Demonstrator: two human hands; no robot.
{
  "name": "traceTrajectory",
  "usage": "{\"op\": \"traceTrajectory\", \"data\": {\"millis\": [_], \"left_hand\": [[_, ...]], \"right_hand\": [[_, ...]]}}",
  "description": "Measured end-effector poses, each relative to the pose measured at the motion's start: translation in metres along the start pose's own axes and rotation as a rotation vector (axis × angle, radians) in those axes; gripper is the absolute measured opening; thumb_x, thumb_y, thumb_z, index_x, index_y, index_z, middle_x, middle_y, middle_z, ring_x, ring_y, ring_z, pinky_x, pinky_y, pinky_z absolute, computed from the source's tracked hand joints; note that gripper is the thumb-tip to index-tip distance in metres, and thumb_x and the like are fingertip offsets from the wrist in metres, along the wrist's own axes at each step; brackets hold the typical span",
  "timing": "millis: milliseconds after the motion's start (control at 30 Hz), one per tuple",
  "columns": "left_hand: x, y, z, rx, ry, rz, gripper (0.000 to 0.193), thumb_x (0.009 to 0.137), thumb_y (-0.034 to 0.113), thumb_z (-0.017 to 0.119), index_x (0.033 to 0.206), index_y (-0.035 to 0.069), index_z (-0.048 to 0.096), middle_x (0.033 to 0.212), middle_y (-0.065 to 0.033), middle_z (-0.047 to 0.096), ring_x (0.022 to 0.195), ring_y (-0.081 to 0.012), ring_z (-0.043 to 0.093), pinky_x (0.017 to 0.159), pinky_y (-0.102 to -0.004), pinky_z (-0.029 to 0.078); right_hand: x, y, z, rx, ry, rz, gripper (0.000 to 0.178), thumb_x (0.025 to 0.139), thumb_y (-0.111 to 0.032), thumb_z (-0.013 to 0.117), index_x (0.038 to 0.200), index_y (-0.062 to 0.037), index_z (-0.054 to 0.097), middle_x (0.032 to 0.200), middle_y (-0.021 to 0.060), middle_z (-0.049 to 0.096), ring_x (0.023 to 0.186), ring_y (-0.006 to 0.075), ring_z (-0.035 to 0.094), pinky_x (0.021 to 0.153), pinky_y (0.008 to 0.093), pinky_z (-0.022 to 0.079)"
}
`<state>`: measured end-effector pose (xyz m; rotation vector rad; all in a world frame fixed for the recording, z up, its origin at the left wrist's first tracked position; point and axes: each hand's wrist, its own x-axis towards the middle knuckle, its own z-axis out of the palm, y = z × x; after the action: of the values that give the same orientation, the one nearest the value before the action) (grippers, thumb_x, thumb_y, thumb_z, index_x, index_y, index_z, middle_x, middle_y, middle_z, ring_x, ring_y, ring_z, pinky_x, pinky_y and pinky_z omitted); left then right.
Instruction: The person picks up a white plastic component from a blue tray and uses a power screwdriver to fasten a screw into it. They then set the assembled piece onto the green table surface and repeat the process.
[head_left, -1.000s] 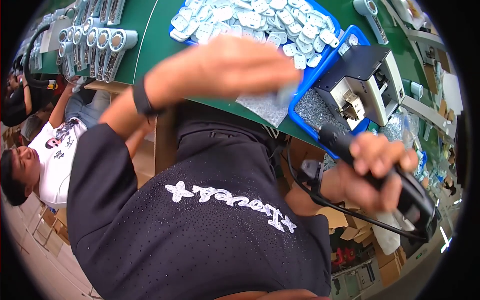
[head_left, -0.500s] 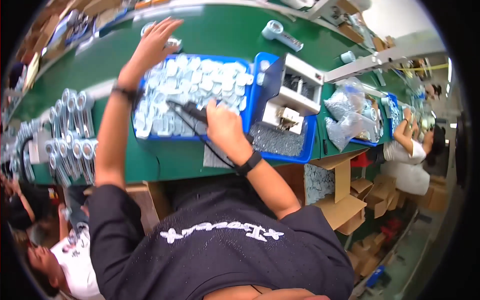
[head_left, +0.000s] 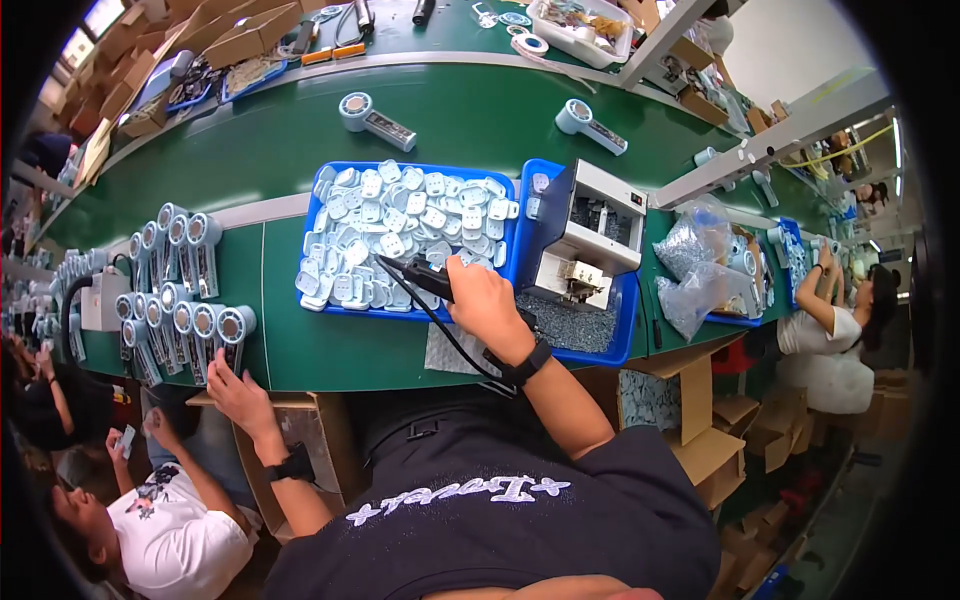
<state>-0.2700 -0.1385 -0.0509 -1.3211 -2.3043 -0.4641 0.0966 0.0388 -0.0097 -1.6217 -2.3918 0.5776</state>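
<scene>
My right hand (head_left: pixel 488 308) is closed around a black electric screwdriver (head_left: pixel 425 277) with a cord, held over the front edge of a blue bin (head_left: pixel 400 312) full of small pale-blue plastic pieces (head_left: pixel 385 215). At the left, my left hand (head_left: pixel 240 397) has its fingers apart, with the fingertips at the handle of the nearest handheld fan (head_left: pixel 235 326) in a cluster of pale-blue fans. Whether they touch it I cannot tell. Beside the bin, a white screw feeder (head_left: pixel 560 240) stands in another blue bin (head_left: pixel 624 330) with many small screws (head_left: pixel 565 322).
Two fans, one left (head_left: pixel 376 122) and one right (head_left: pixel 592 127), lie on the green surface at the back. Plastic bags (head_left: pixel 692 245) of parts sit right of the feeder. Cardboard boxes (head_left: pixel 690 400) stand below the table's edge. Co-workers sit at left and far right.
My left hand has come from beside the fan at the back down to the fan cluster at left. That fan stays on the green surface. The right hand keeps the screwdriver; the view has shifted.
</scene>
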Motion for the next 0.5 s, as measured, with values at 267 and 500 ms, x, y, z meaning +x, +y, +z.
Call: {"op": "traceTrajectory", "data": {"millis": [267, 500], "left_hand": [[0.016, 0.014, -0.055, -0.499, -0.117, -0.020, 0.051, 0.078, 0.003, 0.071, 0.128, 0.004, 0.057, 0.098, -0.0095, 0.062, 0.093, -0.0296, 0.060, 0.088, -0.0372, 0.049], [0.006, 0.148, -0.047, -1.328, 0.036, 0.200, 0.073, 0.076, 0.044, 0.087, 0.116, 0.007, 0.037, 0.092, -0.0110, 0.059, 0.084, -0.0211, 0.058, 0.076, -0.0339, 0.048]], "right_hand": [[0.012, -0.005, -0.006, 0.065, -0.118, 0.037, 0.037, 0.073, -0.009, 0.072, 0.104, -0.0030, 0.054, 0.084, 0.0235, 0.068, 0.085, 0.0455, 0.066, 0.073, 0.0528, 0.053], [-0.013, 0.003, -0.064, 0.510, -0.030, -0.075, 0.070, 0.073, -0.012, 0.079, 0.136, -0.0049, 0.051, 0.085, 0.0117, 0.069, 0.077, 0.0272, 0.070, 0.069, 0.0348, 0.053]]}}
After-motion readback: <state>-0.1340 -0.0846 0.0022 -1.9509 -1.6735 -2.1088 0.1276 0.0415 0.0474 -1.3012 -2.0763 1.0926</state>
